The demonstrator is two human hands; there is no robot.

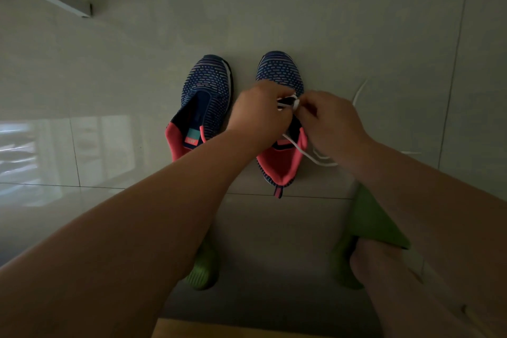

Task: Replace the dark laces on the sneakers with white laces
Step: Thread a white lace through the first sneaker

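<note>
Both hands, left hand [260, 110] and right hand [329, 118], pinch the white lace [295, 101] over the right sneaker [279, 74] (at 12 o'clock of the heel), likely to thread an eyelet.

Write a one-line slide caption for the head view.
Both hands thread a white lace into the right-hand sneaker.

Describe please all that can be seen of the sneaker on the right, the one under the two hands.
The right sneaker stands upright on the tiled floor, toe pointing away from the person, beside its twin. Its upper looks like dark blue knit with small pale dashes; the heel collar is coral pink with a pull tab behind. The left hand and right hand meet over its middle, fingers pinching a white lace there. The lace trails across the collar onto the floor at the right.
</note>
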